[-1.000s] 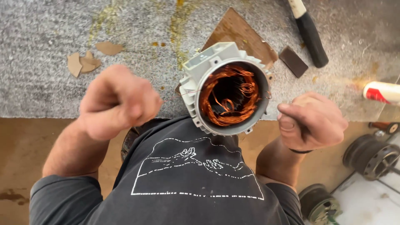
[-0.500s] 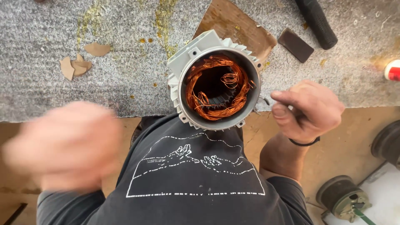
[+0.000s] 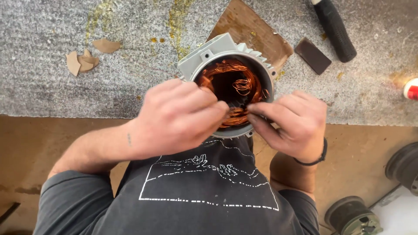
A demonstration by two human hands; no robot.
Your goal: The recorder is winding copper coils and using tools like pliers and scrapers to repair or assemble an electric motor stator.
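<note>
Speckled grey stone worktop (image 3: pixel 52 100) above; brown dusty floor (image 3: pixel 361 148) below — daylight, even.

Single head-worn view, straight down, close over both hands (image 3: pixel 235 119) at bench edge (image 3: pixel 65 114).

Left hand (image 3: pixel 176 117) and right hand (image 3: pixel 291 124) meet over the grey motor housing (image 3: pixel 204 58), fingers touching its copper windings (image 3: pixel 235 82).

Only one candidate: a white and red container (image 3: pixel 411 90) cut off at the right edge, lying on the stone bench (image 3: pixel 52 95).
</note>
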